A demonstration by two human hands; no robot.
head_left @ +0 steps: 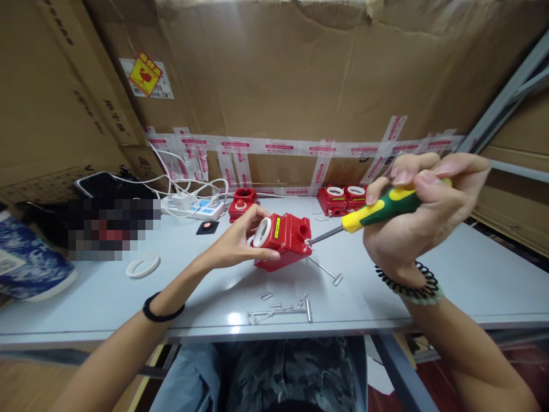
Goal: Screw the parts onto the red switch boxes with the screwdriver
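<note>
My left hand [242, 243] grips a red box [288, 237] with a white ring and a yellow label, holding it tilted on the white table [193, 306]. In my right hand [429, 212] is a green and yellow screwdriver [380, 213], its tip touching the right corner of the box near a hole. Beside the box lies a small metal T-shaped bar [326, 270]. Nearer the table's front edge are several screws [266, 296] and a second T-shaped bar [307, 311].
Behind stand one red part [243, 204] and two red boxes with white rings [333, 200]. A power strip [201, 210] with white cables, a black square [207, 227] and a loose white ring [143, 266] are to the left. Cardboard [274, 74] rises at the back.
</note>
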